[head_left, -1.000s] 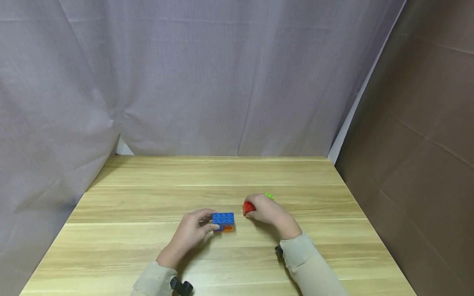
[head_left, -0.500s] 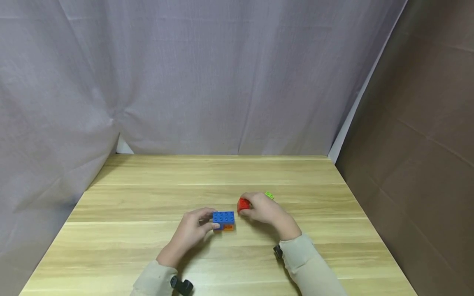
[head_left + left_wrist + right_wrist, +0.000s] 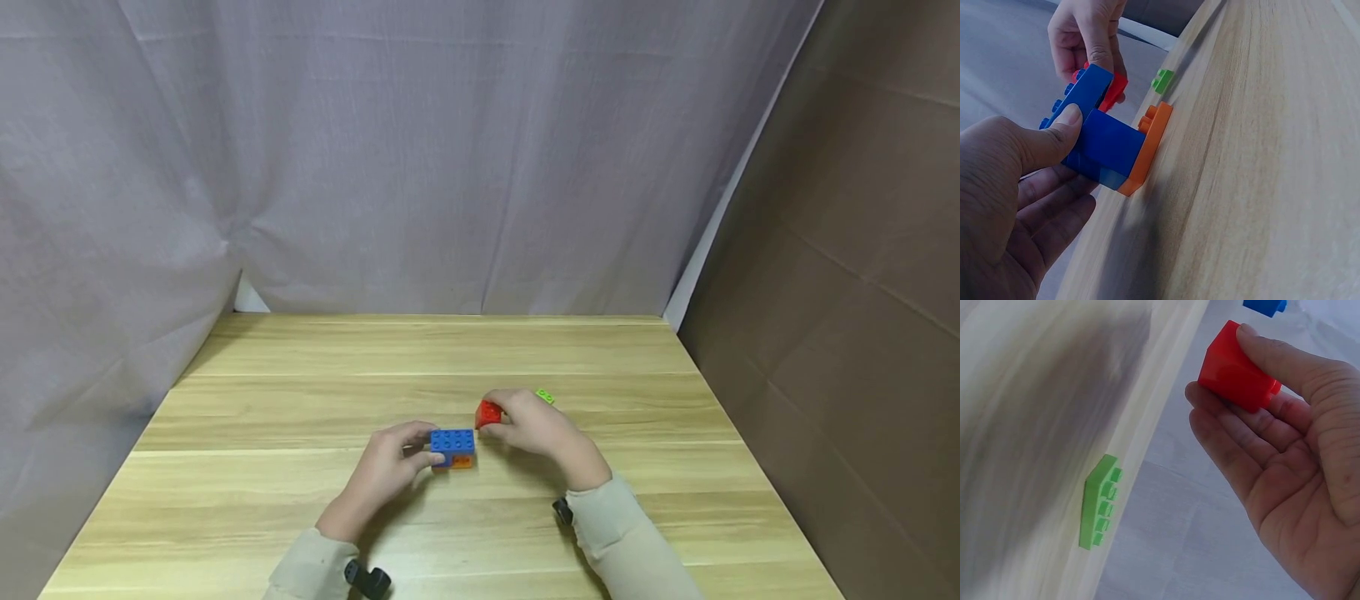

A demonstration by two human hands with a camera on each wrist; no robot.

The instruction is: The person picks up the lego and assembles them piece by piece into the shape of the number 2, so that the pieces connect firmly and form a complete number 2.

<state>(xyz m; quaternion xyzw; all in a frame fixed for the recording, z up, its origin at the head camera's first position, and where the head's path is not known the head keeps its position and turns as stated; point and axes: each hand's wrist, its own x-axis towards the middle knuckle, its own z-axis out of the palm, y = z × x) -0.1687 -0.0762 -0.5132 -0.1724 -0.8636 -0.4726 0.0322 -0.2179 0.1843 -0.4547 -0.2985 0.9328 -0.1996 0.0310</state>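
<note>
My left hand (image 3: 386, 468) grips a stack of toy building bricks from its left side, thumb on the near face. On top lies a blue brick (image 3: 452, 441); under it sits a second blue brick (image 3: 1113, 144). An orange plate (image 3: 1155, 137) forms the base, and its uncovered end with studs sticks out beneath the upper brick's overhang. To the right and slightly beyond, my right hand (image 3: 538, 427) pinches a red brick (image 3: 1235, 369) between thumb and fingers, raised off the table. In the head view the red brick is close to the stack's far right corner.
A light green studded plate (image 3: 1099, 506) lies on the wooden table (image 3: 300, 392) just past my right hand, which partly covers it in the head view. Grey cloth (image 3: 375, 167) hangs behind the table, and a brown cloth panel (image 3: 840, 292) stands at the right.
My right hand has carried the red brick a short way left, toward the blue and orange stack, and the brick has turned a little. The left hand and the stack have stayed in place.
</note>
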